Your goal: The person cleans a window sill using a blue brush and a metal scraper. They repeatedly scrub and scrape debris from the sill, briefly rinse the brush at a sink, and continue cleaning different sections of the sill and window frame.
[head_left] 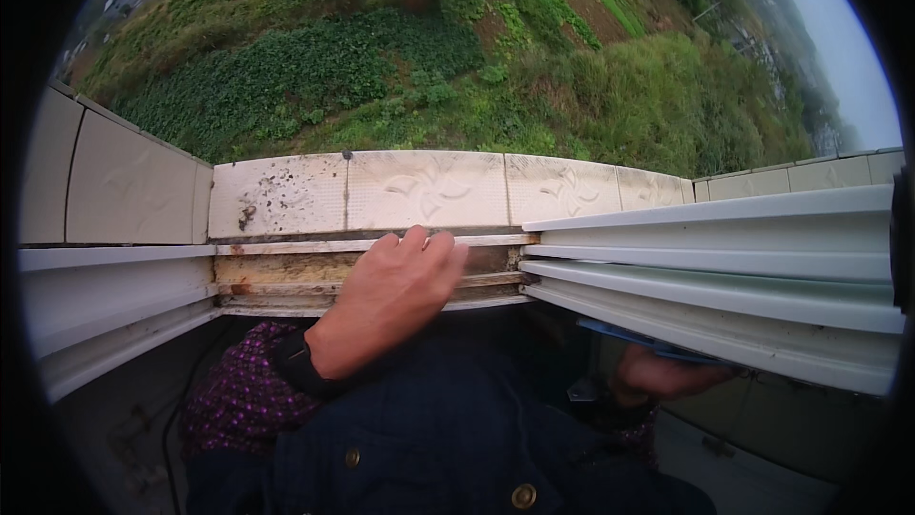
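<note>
My left hand (393, 297) reaches over the dirty window track (286, 268), back upward and fingers bent down across the outer rail. Its fingertips are hidden and slightly blurred, so whether they pinch something does not show. A dark band (304, 365) circles that wrist below a purple patterned sleeve (246, 390). Lower right, my right hand (665, 372) is in shadow under the sliding sash frames, holding a flat blue object (647, 340) whose kind is unclear. Rust-coloured stains and grime mark the track's white rails.
White sash frames (715, 286) stand on the right, and a white window frame (118, 286) on the left. Beyond the track runs a tiled outer ledge (422, 190) with dark debris (246, 215). A green slope (322, 72) lies far below. A dark cable (170, 436) hangs lower left.
</note>
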Available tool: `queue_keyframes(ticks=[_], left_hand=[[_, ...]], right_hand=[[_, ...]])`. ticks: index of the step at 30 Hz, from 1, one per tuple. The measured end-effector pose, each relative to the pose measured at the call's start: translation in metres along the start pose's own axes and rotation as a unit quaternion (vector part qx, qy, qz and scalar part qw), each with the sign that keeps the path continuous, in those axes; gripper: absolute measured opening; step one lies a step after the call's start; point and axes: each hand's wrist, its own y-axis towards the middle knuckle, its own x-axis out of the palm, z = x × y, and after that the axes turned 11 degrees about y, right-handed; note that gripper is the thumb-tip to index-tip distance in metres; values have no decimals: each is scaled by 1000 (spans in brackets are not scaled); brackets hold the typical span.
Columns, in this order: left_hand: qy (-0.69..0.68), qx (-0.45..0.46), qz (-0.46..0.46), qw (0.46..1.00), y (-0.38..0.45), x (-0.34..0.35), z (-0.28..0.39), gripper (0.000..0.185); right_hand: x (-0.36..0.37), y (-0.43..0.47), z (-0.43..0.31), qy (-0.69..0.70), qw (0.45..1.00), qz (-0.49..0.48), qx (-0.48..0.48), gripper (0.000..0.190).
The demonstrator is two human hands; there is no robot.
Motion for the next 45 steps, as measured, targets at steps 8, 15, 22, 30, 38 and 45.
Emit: queue_keyframes(ticks=[8,15,22,30,38,45], left_hand=[[-30,-204,55,977,-5,-24,-49,31],[-36,-172,79,981,-13,-34,-57,28],[-98,-26,2,995,-30,-39,-30,27],[-65,20,-14,998,-17,-16,-9,29],[-75,50,-33,995,6,-9,0,29],[-84,52,-25,995,10,1,-1,27]], right_hand=[[2,-3,4,69,998,-4,6,84],[-2,-2,7,88,996,-23,9,84],[-5,3,-4,72,995,-20,72,75],[-2,-5,4,69,997,-8,42,83],[-4,-17,12,115,990,-23,79,81],[0,-13,8,146,984,-8,102,77]])
